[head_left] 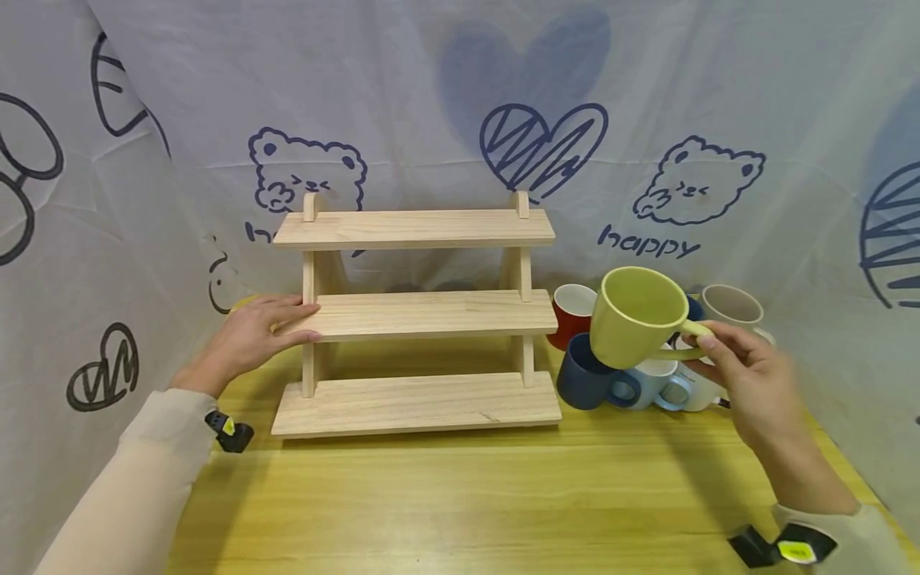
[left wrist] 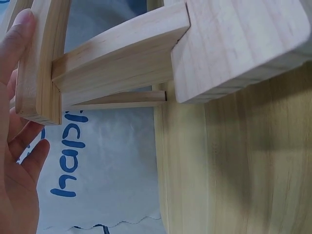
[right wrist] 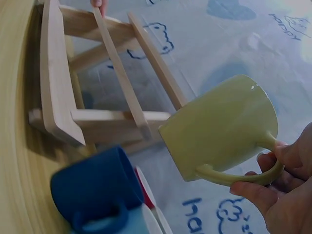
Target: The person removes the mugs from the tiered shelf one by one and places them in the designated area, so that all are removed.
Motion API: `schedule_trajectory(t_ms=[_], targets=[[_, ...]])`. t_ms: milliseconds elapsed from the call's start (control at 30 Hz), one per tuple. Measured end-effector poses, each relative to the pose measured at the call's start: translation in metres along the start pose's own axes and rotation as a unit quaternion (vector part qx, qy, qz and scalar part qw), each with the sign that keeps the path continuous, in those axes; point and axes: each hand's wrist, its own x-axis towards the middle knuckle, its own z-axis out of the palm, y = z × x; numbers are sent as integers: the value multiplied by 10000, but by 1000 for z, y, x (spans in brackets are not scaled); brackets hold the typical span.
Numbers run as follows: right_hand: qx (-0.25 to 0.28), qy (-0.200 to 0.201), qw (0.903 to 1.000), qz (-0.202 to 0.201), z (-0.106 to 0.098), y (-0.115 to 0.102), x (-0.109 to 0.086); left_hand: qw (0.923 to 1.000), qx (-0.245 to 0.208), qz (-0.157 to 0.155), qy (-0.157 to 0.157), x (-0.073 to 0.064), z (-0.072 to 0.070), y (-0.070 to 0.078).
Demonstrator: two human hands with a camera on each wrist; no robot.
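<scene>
A three-tier wooden display shelf (head_left: 431, 311) stands on the table. My left hand (head_left: 262, 331) grips the left end of its middle board, thumb on one side and fingers on the other, as the left wrist view also shows (left wrist: 19, 122). Raised to the right of the shelf is a yellow-green mug (head_left: 632, 319), its handle pinched by my right hand (head_left: 755, 383). In the right wrist view the mug (right wrist: 224, 129) tilts, with its base toward the shelf. Below it sits a dark blue mug (head_left: 585, 375), handle to the right.
Behind the dark blue mug are a red mug (head_left: 573, 307) with a white inside, a light blue mug (head_left: 650, 383) and a greyish mug (head_left: 729, 305), all close together. A white cloth (head_left: 431, 104) with bear and heart drawings hangs behind the wood-grain table (head_left: 431, 511).
</scene>
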Motion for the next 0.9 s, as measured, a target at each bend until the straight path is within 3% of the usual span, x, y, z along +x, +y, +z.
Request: schedule_trajectory(t_ms=[267, 500, 733, 900], targets=[[286, 569, 9978, 172, -32, -5, 4, 10000, -24, 48, 10, 1, 1, -1], [-196, 1201, 9921, 312, -60, -7, 7, 10000, -35, 16, 8, 0, 1, -1], [-238, 1646, 9850, 463, -87, -6, 6, 10000, -50, -35, -20, -3, 1, -1], [85, 1788, 9834, 285, -106, -2, 6, 9999, -106, -12, 17, -3, 1, -1]])
